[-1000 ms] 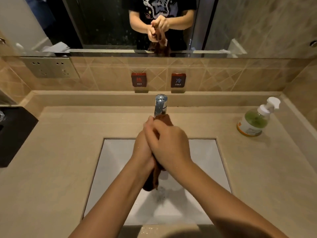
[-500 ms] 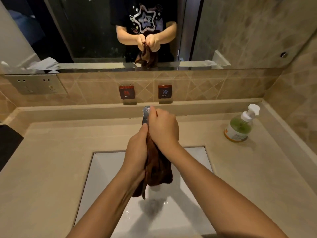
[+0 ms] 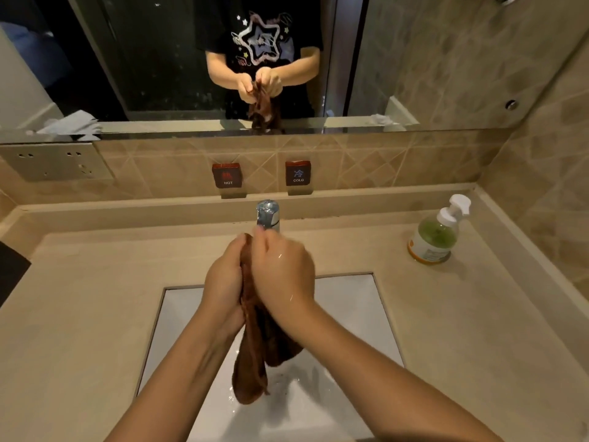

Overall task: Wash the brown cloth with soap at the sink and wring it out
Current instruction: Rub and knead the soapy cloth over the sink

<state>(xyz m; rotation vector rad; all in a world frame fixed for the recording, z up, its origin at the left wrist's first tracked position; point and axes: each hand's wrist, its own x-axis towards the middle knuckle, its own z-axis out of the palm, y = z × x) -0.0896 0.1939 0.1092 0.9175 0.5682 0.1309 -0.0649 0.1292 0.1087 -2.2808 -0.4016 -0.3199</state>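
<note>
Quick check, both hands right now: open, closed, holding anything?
Left hand: closed on the brown cloth, above the sink.
Right hand: closed on the same cloth.

On the tiled wall behind the tap, two small dark plaques sit side by side. The left plaque [image 3: 227,175], at about eleven o'clock from the tap, reads "HOT" under a red character. The right plaque [image 3: 298,173], at one o'clock, reads "COLD" under a blue character. The soap bottle's label [image 3: 425,250] is unreadable.
</note>
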